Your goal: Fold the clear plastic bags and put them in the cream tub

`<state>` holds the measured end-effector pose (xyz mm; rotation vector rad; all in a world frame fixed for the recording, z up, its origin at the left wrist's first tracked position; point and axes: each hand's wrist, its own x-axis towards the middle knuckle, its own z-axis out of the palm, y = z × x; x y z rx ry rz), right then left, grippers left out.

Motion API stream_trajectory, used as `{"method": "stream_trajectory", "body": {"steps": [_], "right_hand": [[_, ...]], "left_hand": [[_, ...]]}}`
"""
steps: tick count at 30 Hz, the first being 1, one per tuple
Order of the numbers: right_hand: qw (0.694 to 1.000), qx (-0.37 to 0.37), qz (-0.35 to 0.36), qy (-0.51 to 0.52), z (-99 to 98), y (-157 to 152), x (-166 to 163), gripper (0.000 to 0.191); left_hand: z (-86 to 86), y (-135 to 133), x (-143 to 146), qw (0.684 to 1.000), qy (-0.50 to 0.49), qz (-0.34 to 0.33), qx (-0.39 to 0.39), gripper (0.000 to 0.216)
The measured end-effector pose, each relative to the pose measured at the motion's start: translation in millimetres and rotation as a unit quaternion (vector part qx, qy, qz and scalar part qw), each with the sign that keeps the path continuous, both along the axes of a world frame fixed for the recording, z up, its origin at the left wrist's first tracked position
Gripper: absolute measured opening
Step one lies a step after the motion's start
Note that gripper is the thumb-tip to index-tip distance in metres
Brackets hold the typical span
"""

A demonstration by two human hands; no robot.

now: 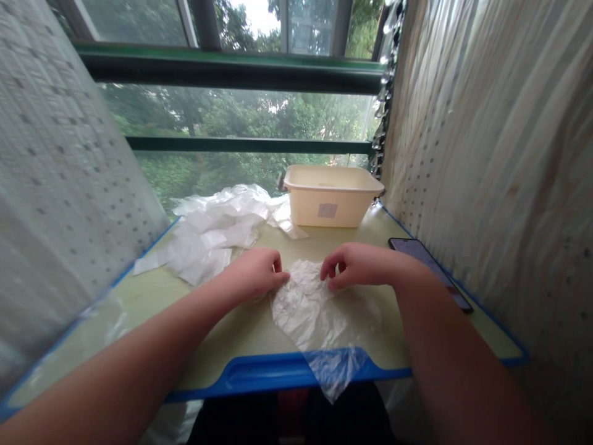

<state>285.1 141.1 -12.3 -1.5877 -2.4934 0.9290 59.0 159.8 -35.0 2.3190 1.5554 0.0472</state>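
Note:
A thin translucent white plastic bag lies crumpled on the pale green table, its lower end hanging over the blue front edge. My left hand rests on the bag's upper left corner with fingers curled and pinched on the film. At the upper right corner my right hand pinches the bag too, thumb and forefinger closed on it. Both hands sit side by side near the table's middle.
A heap of more white plastic bags lies at the back left. A cream plastic tub stands at the back centre-right. A dark phone lies along the right edge. Dotted curtains flank both sides; a window is behind.

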Motion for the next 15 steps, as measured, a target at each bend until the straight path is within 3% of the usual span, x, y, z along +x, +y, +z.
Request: {"method": "stream_trajectory", "body": {"steps": [4,8,12,15], "right_hand": [[1.0,0.021,0.008,0.007,0.4,-5.4,-8.6,0.03],[0.998,0.027,-0.019,0.052,-1.7,-3.6,-11.5,0.035],[0.999,0.021,-0.022,0.043,-9.0,1.7,-7.0,0.024],[0.999,-0.005,0.004,0.037,-12.5,4.9,0.2,0.02]], "left_hand": [[7.8,-6.2,-0.9,0.995,-0.009,-0.012,0.096,0.037],[10.2,-16.1,4.6,0.971,-0.064,-0.122,0.194,0.029],[3.3,-23.5,15.3,0.936,-0.104,-0.279,0.187,0.031],[-1.5,-26.1,21.9,0.928,-0.077,-0.33,0.155,0.024]]}}
